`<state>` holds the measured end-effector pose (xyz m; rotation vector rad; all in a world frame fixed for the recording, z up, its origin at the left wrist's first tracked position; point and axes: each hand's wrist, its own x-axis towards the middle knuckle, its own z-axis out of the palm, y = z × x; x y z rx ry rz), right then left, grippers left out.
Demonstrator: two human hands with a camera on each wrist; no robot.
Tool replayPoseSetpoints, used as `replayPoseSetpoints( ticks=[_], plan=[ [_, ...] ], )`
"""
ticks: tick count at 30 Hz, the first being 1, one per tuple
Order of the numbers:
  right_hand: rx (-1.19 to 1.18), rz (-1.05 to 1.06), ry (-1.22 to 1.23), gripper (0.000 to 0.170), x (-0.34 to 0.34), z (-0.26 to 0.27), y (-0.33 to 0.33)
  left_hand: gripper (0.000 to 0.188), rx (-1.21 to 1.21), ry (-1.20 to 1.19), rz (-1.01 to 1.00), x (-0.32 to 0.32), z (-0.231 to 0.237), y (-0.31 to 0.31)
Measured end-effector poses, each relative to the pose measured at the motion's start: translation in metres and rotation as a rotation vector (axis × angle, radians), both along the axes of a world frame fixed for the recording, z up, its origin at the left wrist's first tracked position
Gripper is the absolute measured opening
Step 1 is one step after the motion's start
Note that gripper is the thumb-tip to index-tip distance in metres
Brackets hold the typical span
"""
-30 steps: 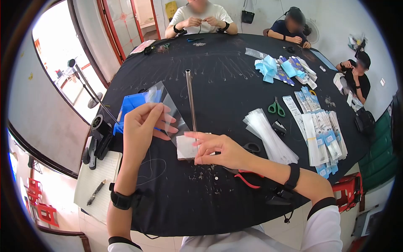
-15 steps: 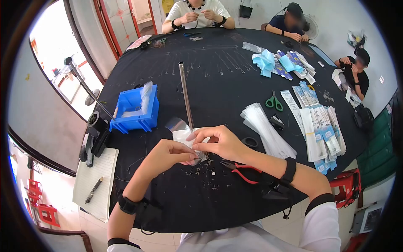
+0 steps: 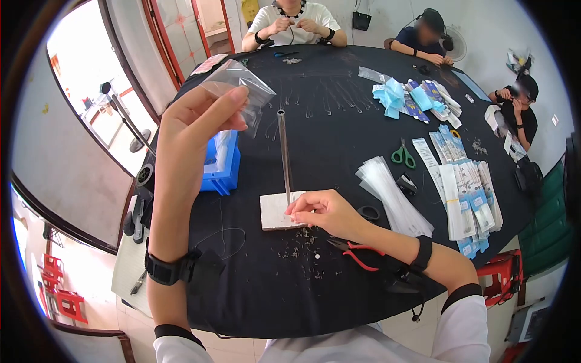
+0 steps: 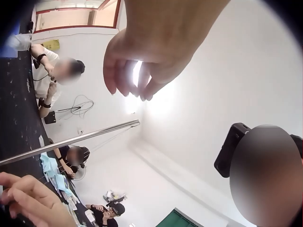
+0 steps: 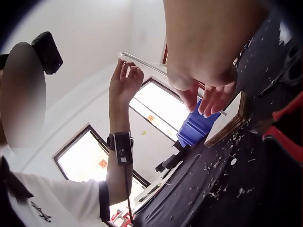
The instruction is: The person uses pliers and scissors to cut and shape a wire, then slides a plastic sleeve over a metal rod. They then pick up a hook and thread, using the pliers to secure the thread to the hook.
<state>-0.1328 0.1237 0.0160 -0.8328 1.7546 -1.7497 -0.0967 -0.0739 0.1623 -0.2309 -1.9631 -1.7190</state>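
My left hand (image 3: 196, 130) is raised at the left, its thumb and fingers pinching a clear plastic bag (image 3: 257, 91). In the left wrist view its fingertips are drawn together, with bright light behind them. My right hand (image 3: 330, 215) is low over a white-topped block (image 3: 275, 212), fingers bent and fingertips beside the foot of a metal rod (image 3: 284, 160). I cannot tell whether anything thin lies between those fingertips. The rod stands upright on the block. In the right wrist view, the block's brown layered edge (image 5: 229, 127) shows under the right fingers.
A blue bin (image 3: 227, 172) stands behind my left forearm. Red-handled pliers (image 3: 363, 257), green scissors (image 3: 403, 154), clear sleeves (image 3: 393, 196) and printed packets (image 3: 466, 199) lie at the right. Small clippings (image 3: 302, 248) are strewn before the block. Several people sit around the black-covered table (image 3: 254, 296).
My left hand came down to the block beside the right hand, then rose up and left with the clear bag. My right hand stayed near the rod's foot.
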Motion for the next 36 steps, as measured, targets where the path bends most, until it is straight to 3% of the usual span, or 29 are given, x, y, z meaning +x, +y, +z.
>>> replayPoseSetpoints(
  ticks=[12, 24, 27, 33, 36],
  plan=[
    [-0.001, 0.007, 0.018, 0.012, -0.008, -0.006, 0.004, 0.02, 0.002, -0.082, -0.09, -0.008, -0.009, 0.004],
    [-0.015, -0.035, 0.082, 0.013, -0.009, -0.009, 0.006, 0.019, -0.213, -0.06, -0.265, -0.001, -0.003, -0.001],
    [0.104, -0.046, 0.067, 0.007, -0.006, 0.005, 0.011, 0.02, -0.245, -0.058, -0.247, 0.002, -0.004, 0.0],
    [0.103, -0.068, 0.076, 0.006, -0.006, 0.005, 0.013, 0.022, -0.347, 0.097, -0.129, 0.002, 0.0, 0.01],
    [0.105, -0.06, 0.08, 0.006, -0.005, 0.006, 0.014, 0.007, -0.461, -0.02, -0.194, 0.0, 0.002, 0.006]
  ],
)
